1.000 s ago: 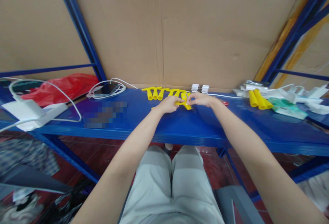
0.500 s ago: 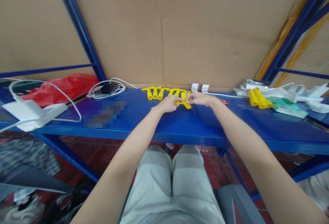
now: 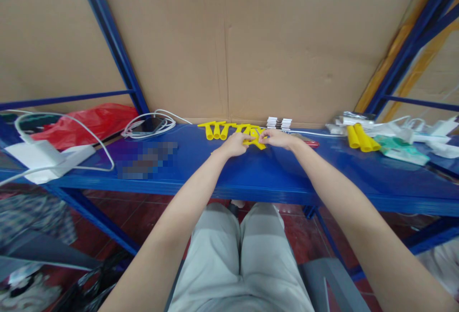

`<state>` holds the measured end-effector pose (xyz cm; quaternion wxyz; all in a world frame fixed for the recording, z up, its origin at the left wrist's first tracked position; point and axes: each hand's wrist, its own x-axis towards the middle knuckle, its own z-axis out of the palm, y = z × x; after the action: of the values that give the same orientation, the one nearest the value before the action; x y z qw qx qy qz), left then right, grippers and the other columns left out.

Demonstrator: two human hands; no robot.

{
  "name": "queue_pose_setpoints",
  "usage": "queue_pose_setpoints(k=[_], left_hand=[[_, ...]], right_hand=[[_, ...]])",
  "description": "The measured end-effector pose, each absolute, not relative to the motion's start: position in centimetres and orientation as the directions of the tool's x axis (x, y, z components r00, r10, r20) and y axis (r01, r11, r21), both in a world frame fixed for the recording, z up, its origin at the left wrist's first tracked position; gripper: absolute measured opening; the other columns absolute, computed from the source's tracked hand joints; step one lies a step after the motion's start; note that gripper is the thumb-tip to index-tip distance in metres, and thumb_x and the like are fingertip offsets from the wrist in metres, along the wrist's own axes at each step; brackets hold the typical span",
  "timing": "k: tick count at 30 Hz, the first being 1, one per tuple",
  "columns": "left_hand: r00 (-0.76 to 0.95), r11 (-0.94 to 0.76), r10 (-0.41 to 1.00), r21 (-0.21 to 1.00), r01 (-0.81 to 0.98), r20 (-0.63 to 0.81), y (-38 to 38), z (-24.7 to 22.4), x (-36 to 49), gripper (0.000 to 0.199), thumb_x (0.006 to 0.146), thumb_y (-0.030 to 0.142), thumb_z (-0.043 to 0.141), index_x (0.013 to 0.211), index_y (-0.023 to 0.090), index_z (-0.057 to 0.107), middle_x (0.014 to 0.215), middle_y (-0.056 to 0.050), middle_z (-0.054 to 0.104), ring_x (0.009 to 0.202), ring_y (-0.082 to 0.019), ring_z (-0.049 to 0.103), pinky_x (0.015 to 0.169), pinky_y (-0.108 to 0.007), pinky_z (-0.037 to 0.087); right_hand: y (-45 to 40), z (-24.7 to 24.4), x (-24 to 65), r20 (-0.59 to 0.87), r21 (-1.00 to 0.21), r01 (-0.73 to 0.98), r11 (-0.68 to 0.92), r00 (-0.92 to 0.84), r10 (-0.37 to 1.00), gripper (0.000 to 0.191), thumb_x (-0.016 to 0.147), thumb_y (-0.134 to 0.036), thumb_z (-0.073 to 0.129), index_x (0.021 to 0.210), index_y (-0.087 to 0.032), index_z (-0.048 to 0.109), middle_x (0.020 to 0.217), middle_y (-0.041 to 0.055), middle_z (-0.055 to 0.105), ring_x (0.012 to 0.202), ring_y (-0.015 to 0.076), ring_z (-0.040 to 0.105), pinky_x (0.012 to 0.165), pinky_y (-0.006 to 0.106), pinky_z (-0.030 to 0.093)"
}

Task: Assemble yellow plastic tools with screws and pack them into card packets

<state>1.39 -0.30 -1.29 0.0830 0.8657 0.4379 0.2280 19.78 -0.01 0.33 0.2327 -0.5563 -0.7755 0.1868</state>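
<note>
On the blue shelf, my left hand (image 3: 236,145) is closed on a yellow T-shaped plastic handle (image 3: 257,145), whose end points toward me and to the right. My right hand (image 3: 278,138) pinches at the upper right side of that piece. Whatever lies between its fingertips is too small to make out. Several like yellow T-shaped handles (image 3: 216,131) lie in a row behind and left of my hands, partly covered by my left hand. Just behind my right hand stand two small stacks of white pieces (image 3: 278,123). A red object (image 3: 311,144) lies beside my right wrist.
To the left are a white power adapter (image 3: 39,154), a coiled white cable (image 3: 154,128) and a red plastic bag (image 3: 89,123). At right lie more yellow tubes (image 3: 360,137) and a green-white packet (image 3: 399,149). Cardboard (image 3: 287,44) walls the back; blue posts (image 3: 107,39) frame the shelf.
The yellow handle between my hands has turned slightly, and my right fingertips have shifted a little against it. My left hand stays almost in place.
</note>
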Motion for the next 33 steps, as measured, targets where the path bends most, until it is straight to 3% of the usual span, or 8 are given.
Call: queue_pose_setpoints(k=[15,24,33], left_hand=[[0.474,-0.577,0.811,0.331,0.747,0.343,-0.32,-1.34,1.44,0.043,0.081,0.007,0.055,0.121,0.017,0.065,0.122,-0.009,0.066,0.11,-0.022,0.063,0.1,-0.034,0.044],[0.497,-0.595,0.797,0.309,0.742,0.342,-0.08,-1.5,1.46,0.045,0.08,0.005,0.054,0.121,0.016,0.065,0.121,-0.01,0.067,0.112,-0.023,0.062,0.1,-0.034,0.045],[0.53,-0.616,0.785,0.305,0.726,0.321,-0.21,-1.43,1.33,0.047,0.079,0.004,0.053,0.123,0.017,0.065,0.118,-0.01,0.068,0.105,-0.022,0.065,0.095,-0.033,0.046]], right_hand=[[0.81,-0.56,20.21,0.235,-0.639,0.646,0.418,-0.353,0.906,0.007,0.069,-0.01,0.052,0.068,-0.017,0.054,0.073,0.0009,0.059,0.068,0.0118,0.051,0.067,0.022,0.042],[0.77,-0.39,20.03,0.21,-0.613,0.68,0.402,-0.351,0.913,0.006,0.068,-0.011,0.056,0.065,-0.016,0.057,0.07,0.0009,0.062,0.065,0.0116,0.052,0.063,0.022,0.042],[0.66,-0.59,20.16,0.171,-0.685,0.623,0.377,-0.365,0.915,0.007,0.068,-0.015,0.058,0.061,-0.017,0.059,0.063,-0.0002,0.06,0.062,0.0121,0.051,0.061,0.023,0.041]])
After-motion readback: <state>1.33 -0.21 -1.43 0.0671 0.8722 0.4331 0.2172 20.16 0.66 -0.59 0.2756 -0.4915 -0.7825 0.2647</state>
